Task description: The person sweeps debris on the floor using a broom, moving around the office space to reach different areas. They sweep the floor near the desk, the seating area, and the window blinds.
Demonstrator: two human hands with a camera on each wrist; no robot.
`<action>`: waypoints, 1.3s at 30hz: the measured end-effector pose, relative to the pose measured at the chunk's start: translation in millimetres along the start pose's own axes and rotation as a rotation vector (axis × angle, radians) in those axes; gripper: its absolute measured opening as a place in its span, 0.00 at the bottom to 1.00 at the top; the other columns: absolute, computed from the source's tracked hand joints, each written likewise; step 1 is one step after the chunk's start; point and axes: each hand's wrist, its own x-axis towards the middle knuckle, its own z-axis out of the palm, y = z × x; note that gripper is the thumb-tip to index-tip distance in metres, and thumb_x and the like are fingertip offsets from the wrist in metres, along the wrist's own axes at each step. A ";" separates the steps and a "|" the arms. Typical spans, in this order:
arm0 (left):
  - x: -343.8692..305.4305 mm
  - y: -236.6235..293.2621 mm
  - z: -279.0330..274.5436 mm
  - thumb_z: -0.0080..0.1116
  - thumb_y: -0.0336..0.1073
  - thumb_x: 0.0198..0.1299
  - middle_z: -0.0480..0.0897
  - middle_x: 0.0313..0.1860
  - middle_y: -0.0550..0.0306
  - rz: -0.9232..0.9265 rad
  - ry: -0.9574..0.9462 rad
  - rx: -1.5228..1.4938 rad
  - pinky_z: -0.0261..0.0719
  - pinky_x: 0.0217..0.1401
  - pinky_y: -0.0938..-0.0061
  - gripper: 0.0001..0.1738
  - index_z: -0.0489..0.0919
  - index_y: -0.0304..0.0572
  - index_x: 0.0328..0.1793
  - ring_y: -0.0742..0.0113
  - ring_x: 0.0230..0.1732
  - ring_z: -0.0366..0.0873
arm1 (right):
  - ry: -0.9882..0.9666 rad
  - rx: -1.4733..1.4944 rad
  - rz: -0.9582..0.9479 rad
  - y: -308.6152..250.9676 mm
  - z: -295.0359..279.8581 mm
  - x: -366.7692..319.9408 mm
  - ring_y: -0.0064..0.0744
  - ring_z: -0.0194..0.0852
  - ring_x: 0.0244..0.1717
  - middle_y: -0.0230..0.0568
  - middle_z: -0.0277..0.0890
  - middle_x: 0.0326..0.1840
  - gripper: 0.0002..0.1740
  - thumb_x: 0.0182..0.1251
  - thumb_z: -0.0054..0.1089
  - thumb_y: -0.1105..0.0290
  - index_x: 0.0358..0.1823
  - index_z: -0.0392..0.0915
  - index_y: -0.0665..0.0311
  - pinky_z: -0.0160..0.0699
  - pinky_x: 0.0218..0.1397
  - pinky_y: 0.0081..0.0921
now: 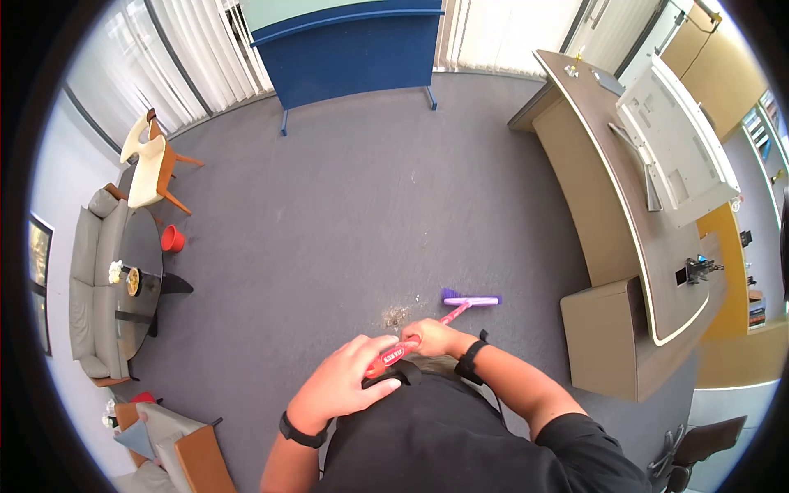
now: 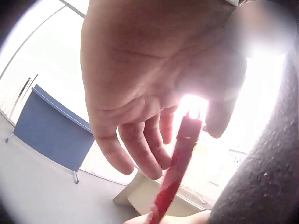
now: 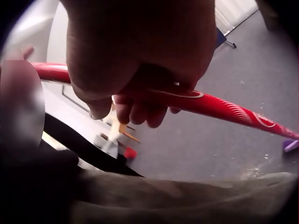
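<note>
Two hands reach me through the head camera, near each other on the red handle of a push broom (image 1: 472,301). The right hand (image 1: 436,337) grips the handle; the left hand (image 1: 341,382) spreads loosely around its upper end. I see the broom's purple head at floor level, just right of a small heap of tan debris (image 1: 395,315). Paler specks trail beyond it over the grey floor (image 1: 329,205). Ahead of me a blue panel on legs (image 1: 353,62) stands before vertical blinds (image 1: 501,37). To the right, a curved desk (image 1: 592,115) bears a white monitor (image 1: 678,135); to the left are a grey sofa (image 1: 86,271), a dark oval table (image 1: 141,238), a red bucket (image 1: 173,239) and a cream chair (image 1: 150,172).

My left wrist camera shows the fingers slackly bent, the thumb held off, and the handle's end between them. Beyond, I make out the blue panel and the desk.

From the right wrist, I see fingers curled round the handle, which slants down towards the purple head, with specks scattered on the floor.
</note>
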 end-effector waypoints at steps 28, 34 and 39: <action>182.5 12.7 -13.5 0.76 0.37 0.51 0.66 0.19 0.68 0.700 0.236 -0.035 0.64 0.26 0.73 0.10 0.82 0.52 0.31 0.69 0.20 0.68 | 0.555 -0.604 0.300 154.6 -226.2 77.2 0.47 0.79 0.60 0.42 0.81 0.53 0.21 0.63 0.72 0.50 0.47 0.82 0.57 0.82 0.59 0.44; 298.1 6.7 -16.8 0.75 0.38 0.54 0.69 0.23 0.61 0.507 0.279 -0.012 0.68 0.33 0.63 0.12 0.80 0.46 0.29 0.58 0.25 0.70 | 0.486 -0.564 0.439 264.0 -305.8 169.8 0.46 0.74 0.68 0.41 0.78 0.65 0.27 0.66 0.66 0.43 0.54 0.83 0.56 0.76 0.66 0.48; 387.0 -38.5 4.9 0.81 0.42 0.48 0.67 0.25 0.63 0.419 0.392 -0.007 0.69 0.31 0.65 0.16 0.80 0.50 0.31 0.61 0.26 0.70 | 0.423 -0.611 0.369 344.7 -344.2 247.1 0.42 0.73 0.70 0.38 0.79 0.67 0.25 0.67 0.64 0.44 0.54 0.84 0.54 0.74 0.65 0.51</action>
